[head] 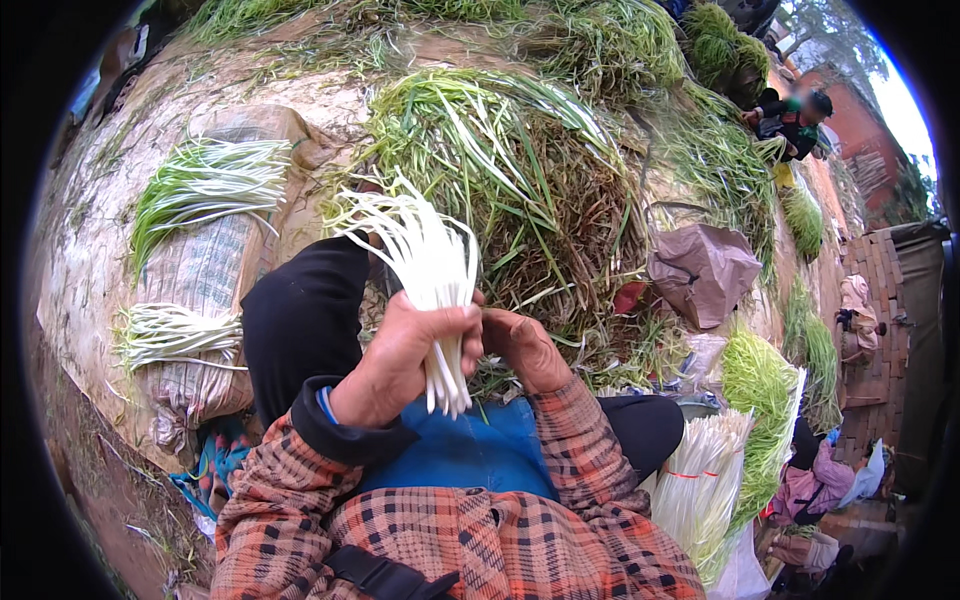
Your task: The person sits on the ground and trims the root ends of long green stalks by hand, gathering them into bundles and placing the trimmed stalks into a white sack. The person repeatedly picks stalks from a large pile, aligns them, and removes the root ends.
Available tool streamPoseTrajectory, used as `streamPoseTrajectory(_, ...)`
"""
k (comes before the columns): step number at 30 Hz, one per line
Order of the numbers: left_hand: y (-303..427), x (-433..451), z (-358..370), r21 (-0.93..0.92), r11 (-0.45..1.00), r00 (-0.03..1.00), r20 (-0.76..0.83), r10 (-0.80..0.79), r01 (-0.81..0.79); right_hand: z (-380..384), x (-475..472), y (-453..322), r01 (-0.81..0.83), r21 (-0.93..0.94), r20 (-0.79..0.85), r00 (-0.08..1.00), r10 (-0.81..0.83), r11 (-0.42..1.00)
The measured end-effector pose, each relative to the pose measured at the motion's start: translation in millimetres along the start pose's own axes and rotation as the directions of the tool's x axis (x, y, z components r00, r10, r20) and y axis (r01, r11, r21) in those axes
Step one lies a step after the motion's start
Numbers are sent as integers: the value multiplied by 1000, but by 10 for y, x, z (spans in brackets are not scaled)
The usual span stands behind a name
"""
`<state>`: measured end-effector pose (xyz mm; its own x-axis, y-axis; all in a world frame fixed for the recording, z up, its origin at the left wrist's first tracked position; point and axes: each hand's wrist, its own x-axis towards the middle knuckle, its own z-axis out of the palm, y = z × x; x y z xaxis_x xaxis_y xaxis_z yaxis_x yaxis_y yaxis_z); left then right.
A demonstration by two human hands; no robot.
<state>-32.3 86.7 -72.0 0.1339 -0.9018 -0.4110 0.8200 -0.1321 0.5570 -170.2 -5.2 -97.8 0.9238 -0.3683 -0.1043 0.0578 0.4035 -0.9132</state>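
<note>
A bunch of white leafy-vegetable stems point(431, 262) is gripped in my left hand point(397, 356), its thumb laid across the front. The cut ends poke out below the fist, and the thin pale tips fan out up and to the left. My right hand point(529, 349) is cupped just right of the bunch, fingertips close to those of the left. Nothing shows in it, though its inner side is partly hidden. Beyond both hands lies a big heap of green leaves and brown, withered stalks point(555, 217).
On a woven sack point(199, 274) at left lie a green-and-white bunch point(217, 187) and a white bunch point(180, 334). Tied pale stems point(697, 480) stand at right beside yellow-green leaves point(757, 420). A crumpled brownish-purple bag point(705, 274) lies near the heap. Other people point(799, 124) are farther right.
</note>
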Motion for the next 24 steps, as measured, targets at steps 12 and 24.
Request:
streamPoseTrajectory(12,906,-1499,-575,818,-563,976,200,86,-118,-897,-338,-145,528,432,-342,846,-408,732)
streamPoseTrajectory(24,1398,-1642,-280,180,-932,720,594,358,315,-1959,-1726,-803,620,-282,-888,121,-444,732)
